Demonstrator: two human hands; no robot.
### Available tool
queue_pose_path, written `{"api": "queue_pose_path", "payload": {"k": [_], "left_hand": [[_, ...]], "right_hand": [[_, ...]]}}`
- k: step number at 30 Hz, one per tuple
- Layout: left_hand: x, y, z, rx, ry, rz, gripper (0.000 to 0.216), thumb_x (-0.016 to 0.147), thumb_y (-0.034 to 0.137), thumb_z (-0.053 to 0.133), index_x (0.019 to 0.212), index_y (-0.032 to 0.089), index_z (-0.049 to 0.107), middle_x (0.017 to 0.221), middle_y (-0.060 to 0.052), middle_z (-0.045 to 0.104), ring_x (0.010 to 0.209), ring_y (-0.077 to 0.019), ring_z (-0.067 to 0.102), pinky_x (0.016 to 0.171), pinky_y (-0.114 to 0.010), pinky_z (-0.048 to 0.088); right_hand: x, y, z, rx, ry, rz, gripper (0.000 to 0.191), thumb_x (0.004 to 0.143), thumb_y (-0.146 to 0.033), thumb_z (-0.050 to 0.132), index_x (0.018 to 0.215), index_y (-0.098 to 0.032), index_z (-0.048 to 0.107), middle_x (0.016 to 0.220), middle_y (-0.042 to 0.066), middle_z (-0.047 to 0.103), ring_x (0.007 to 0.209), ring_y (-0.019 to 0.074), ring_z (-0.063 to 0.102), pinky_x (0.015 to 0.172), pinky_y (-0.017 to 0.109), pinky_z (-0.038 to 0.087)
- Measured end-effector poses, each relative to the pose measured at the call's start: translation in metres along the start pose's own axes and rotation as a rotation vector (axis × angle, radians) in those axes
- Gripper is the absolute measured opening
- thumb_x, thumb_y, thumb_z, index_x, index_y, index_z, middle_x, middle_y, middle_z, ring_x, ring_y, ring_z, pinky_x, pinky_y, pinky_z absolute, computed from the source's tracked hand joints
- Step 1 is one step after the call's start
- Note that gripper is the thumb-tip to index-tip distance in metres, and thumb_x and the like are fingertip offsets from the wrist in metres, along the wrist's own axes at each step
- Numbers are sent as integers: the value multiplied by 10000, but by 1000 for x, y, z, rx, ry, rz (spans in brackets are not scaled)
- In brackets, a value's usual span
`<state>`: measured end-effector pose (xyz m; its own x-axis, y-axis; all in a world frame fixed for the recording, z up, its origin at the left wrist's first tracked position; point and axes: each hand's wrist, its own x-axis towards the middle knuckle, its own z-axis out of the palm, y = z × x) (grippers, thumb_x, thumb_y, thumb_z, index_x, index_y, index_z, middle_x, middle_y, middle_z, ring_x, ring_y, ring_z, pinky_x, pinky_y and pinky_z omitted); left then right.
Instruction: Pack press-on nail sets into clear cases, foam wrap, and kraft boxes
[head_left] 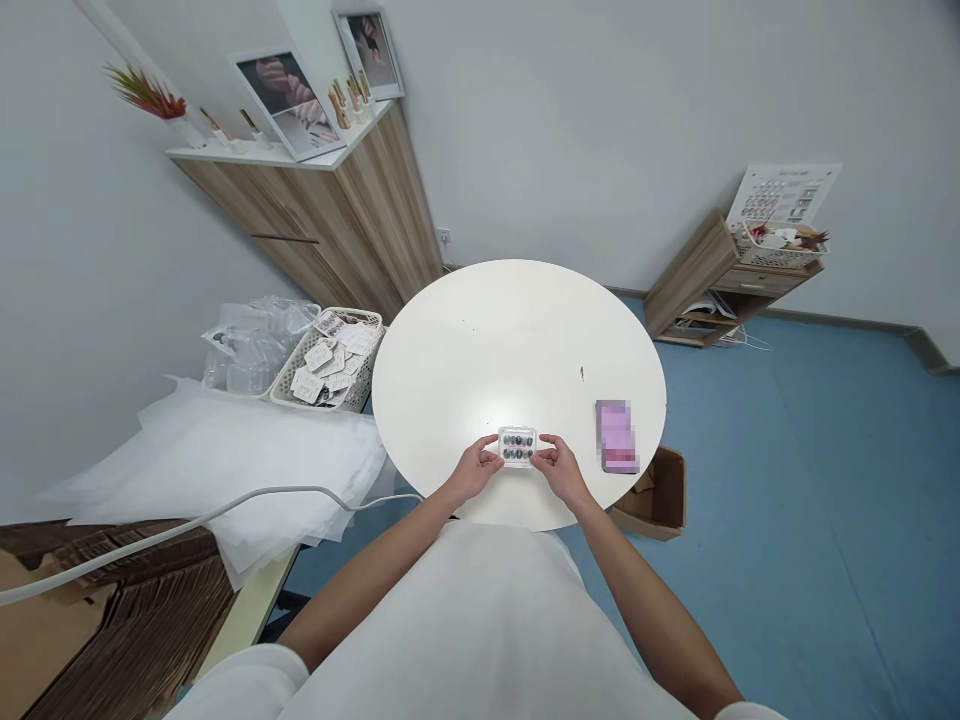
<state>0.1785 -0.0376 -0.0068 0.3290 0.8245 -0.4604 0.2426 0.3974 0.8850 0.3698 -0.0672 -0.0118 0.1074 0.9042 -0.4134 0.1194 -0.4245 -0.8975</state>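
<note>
A small clear plastic case (517, 445) with two rows of dark pieces inside rests at the near edge of a round white table (517, 340). My left hand (478, 467) pinches its left end, fingers curled. At the case's right end, my right hand (559, 468) grips it the same way. Both forearms reach in from below.
A purple rectangular object (616, 436) lies on the table to the right. A white basket (330, 368) of small packets and clear bags (251, 340) sit on a side surface at left. A cardboard box (656, 495) stands on the blue floor. Wooden cabinets line the walls.
</note>
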Motion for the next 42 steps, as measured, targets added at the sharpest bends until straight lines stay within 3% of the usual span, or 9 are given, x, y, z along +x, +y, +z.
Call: {"api": "queue_pose_path", "payload": {"k": [4,9,11,15,22,26,33,42], "left_hand": [[-2,5,-4,-7,-26,3,569,727,352,563,1240,184,383,747,-6,585,666,-114,525,624,-252,382],[-4,9,-9,-9,-49,25,571,731,355,557,1245,185,375,733,-2,571,648,-107,500,613,-249,372],[-5,8,-9,-7,-61,37,564,739,359,549,1245,186,371,722,4,561,630,-100,487,607,-246,371],[-5,5,-11,21,-69,91,542,759,365,524,1248,187,370,731,0,550,646,-104,484,632,-256,385],[-10,1,-22,175,69,154,512,753,375,524,1236,250,409,1050,-64,476,862,-155,496,707,-291,443],[-9,-3,-36,208,125,147,553,745,363,535,1262,253,373,1064,-69,441,908,-167,475,698,-287,463],[0,-9,-85,206,188,117,586,759,348,532,1296,242,321,1028,-64,421,902,-156,472,747,-291,457],[36,-27,-183,184,282,74,579,751,343,537,1285,235,342,1077,-75,406,973,-187,451,801,-311,427]], "right_hand": [[-4,-4,-3,-138,-47,-92,597,654,-332,608,1193,-258,361,1025,47,576,696,125,571,696,338,474],[-9,-10,-7,-374,-150,-316,628,621,-269,654,1186,-310,382,1338,56,312,929,171,546,812,396,462],[-9,-11,-7,-423,-181,-361,571,638,-241,641,1158,-303,414,1367,52,269,946,171,537,830,399,456],[-7,-12,1,-432,-156,-410,472,662,-189,605,1104,-272,461,1335,62,327,942,166,533,843,385,457],[3,-17,20,-391,-147,-411,439,638,-184,618,1056,-258,504,1292,62,383,947,178,537,828,390,470],[14,-29,37,-407,-177,-417,428,643,-183,606,1053,-260,509,1299,59,387,1038,202,497,856,400,450],[44,-43,92,-436,-199,-386,425,669,-189,593,1076,-251,487,1330,75,307,1016,196,511,861,395,454],[101,-58,187,-493,-220,-388,461,712,-236,570,1155,-268,445,1270,78,332,1064,223,474,876,416,438]]}}
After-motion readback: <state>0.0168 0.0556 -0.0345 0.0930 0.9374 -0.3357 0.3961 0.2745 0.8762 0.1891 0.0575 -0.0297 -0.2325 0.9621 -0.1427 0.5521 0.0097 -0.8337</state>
